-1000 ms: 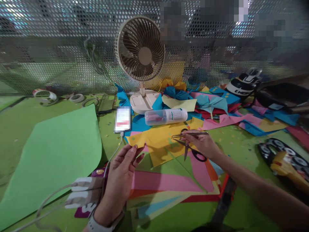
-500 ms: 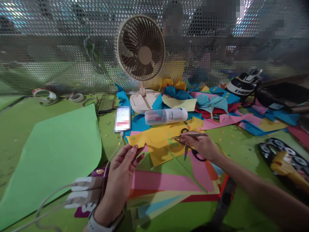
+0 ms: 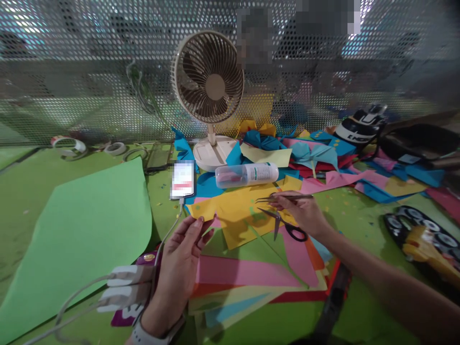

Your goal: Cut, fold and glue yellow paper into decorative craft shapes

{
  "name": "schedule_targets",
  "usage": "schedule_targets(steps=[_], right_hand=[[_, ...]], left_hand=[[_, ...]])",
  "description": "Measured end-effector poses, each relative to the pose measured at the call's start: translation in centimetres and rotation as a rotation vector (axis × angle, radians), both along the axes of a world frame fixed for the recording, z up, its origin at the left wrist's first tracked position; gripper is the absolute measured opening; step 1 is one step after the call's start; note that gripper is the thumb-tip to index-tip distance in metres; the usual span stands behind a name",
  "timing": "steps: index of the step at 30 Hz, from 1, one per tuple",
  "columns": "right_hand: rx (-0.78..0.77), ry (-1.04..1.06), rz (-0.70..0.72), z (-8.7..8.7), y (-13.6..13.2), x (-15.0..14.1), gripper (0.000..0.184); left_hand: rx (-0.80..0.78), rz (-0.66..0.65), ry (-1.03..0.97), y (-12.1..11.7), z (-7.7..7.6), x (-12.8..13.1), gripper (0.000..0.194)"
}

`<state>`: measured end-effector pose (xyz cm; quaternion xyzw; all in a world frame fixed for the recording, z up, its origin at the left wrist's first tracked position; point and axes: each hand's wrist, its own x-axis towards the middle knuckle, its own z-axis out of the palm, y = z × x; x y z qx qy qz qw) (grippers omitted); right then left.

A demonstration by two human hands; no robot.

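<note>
Between thumb and fingers, my left hand point(image 3: 179, 268) pinches the edge of a small yellow paper piece point(image 3: 203, 210) bearing a green dot. My right hand point(image 3: 304, 213) is closed around slim metal tweezers point(image 3: 305, 197), whose tips point left, over a larger yellow sheet point(image 3: 233, 227) with small green dots on it. Nothing can be made out between the tips. Black-handled scissors point(image 3: 277, 223) lie with blades apart just below my right hand, which hides one handle loop. A thin green stick point(image 3: 273, 247) crosses the papers beneath.
Pink paper point(image 3: 240, 272) and other coloured sheets lie in front. Behind are a clear-capped bottle point(image 3: 247, 175), a charging phone point(image 3: 182, 179), a fan point(image 3: 214, 86) and crumpled paper. A green sheet point(image 3: 89, 230) and white plugs point(image 3: 125, 290) are left; a black-and-yellow object point(image 3: 424, 239) is right.
My right hand and the tweezers have shifted slightly right and up, away from the yellow piece. It now covers the scissors' upper loop. My left hand keeps its pinch almost unmoved.
</note>
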<state>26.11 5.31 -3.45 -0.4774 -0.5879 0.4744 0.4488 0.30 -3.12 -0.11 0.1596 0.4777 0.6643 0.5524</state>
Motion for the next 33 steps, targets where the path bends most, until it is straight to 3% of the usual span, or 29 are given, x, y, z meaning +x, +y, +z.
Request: schedule_targets(steps=[4, 10, 24, 33], right_hand=[[-0.081, 0.068, -0.014, 0.6, 1.1, 0.0, 0.033], [-0.141, 0.085, -0.027, -0.4, 2.7, -0.7, 0.038], [-0.137, 0.049, -0.009, -0.6, 2.2, -0.8, 0.039], [-0.034, -0.042, 0.026, -0.7, 2.0, -0.7, 0.031]], left_hand=[[-0.027, -0.007, -0.001, 0.1, -0.1, 0.0, 0.020], [-0.017, 0.010, -0.001, 0.1, -0.5, -0.2, 0.021], [-0.040, -0.014, 0.013, 0.2, -0.7, -0.1, 0.025], [-0.033, -0.015, 0.013, 0.2, -0.7, -0.2, 0.022]])
